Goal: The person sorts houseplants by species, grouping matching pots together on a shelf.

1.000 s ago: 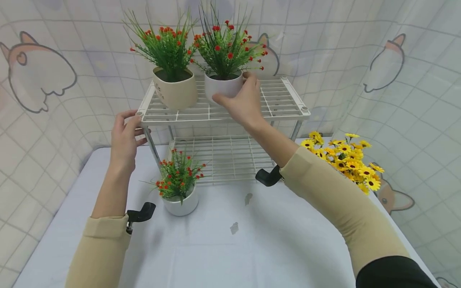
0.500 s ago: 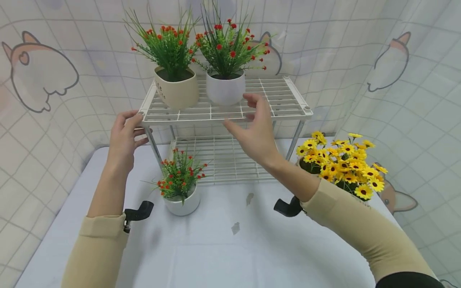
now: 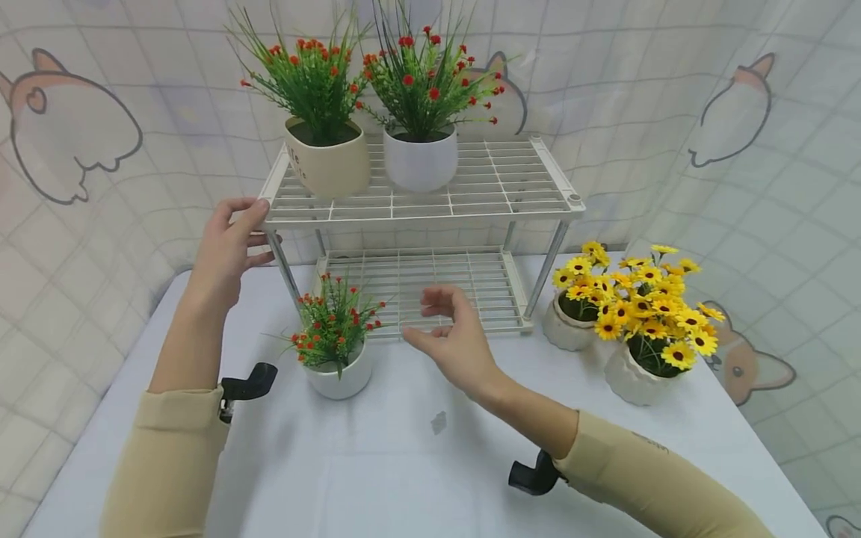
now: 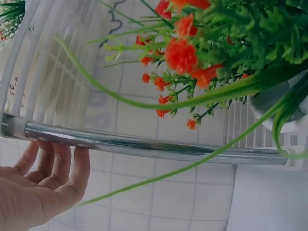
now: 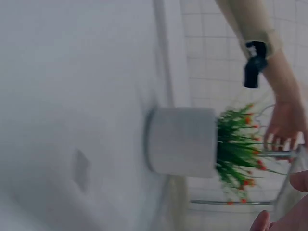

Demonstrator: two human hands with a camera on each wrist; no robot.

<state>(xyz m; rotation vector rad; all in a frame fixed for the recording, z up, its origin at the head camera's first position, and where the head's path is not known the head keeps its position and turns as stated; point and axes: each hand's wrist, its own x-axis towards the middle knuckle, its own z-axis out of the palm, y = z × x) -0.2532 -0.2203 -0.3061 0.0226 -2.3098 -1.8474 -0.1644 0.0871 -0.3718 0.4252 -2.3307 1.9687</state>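
Note:
My left hand [image 3: 225, 250] holds the front left corner of a white two-tier wire shelf rack [image 3: 511, 220]. In the left wrist view its fingertips touch the metal post [image 4: 144, 147]. My right hand [image 3: 460, 347] hovers in front of the lower tier, fingers loosely curved and holding nothing. To its left, a small white pot [image 3: 341, 377] of red flowers [image 3: 332, 321] stands on the table. Two more red-flowered plants stand side by side on the upper tier, one in a cream pot [image 3: 332, 168], the other in a white pot [image 3: 420, 163].
Two pots of yellow daisy-like flowers, one behind [image 3: 568, 325] and one nearer [image 3: 639, 377], stand right of the rack. A white cloth covers the table [image 3: 390, 478]. Behind hangs a tile-patterned curtain [image 3: 632, 97] with cartoon animals.
My right hand has let go of the white pot on the upper tier and moved down in front of the lower tier. The left hand stays at the rack's corner.

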